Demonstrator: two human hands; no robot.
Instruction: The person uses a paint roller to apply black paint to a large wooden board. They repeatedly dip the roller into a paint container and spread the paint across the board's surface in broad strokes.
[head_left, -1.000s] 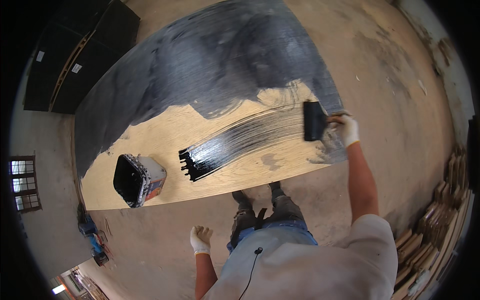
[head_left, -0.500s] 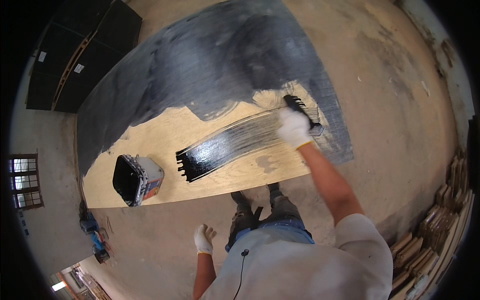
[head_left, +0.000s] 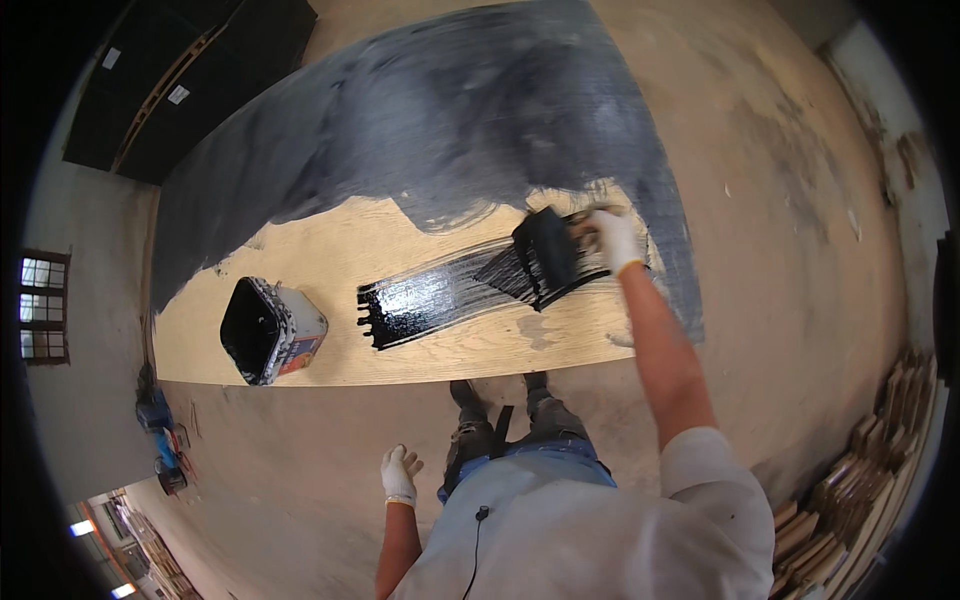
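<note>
My right hand [head_left: 613, 238], in a white glove, grips the brownish handle of a wide black-coated spreader [head_left: 547, 257]. The spreader's broad dark head rests on a large wooden board [head_left: 260, 365], at the right end of a wet black streak [head_left: 415, 297]. Thin lines run through the coating beside the head. Past an uneven border, the board's far part is coated dark grey-black. On its near left stands a paint bucket [head_left: 305, 322], smeared black inside and on the rim. My left hand [head_left: 400, 471], also gloved, hangs beside my body with fingers apart, holding nothing.
Dark panels [head_left: 190, 75] stand at the far left, near a barred window [head_left: 45, 305]. Blue and red tools [head_left: 163, 440] lie on the floor left of the board. Stacked wooden strips [head_left: 850, 500] line the right side. My legs are close to the board's near edge.
The spreader has turned, its broad face now showing, and its head has shifted left onto the streak. My right hand moved slightly right. My left hand still hangs free.
</note>
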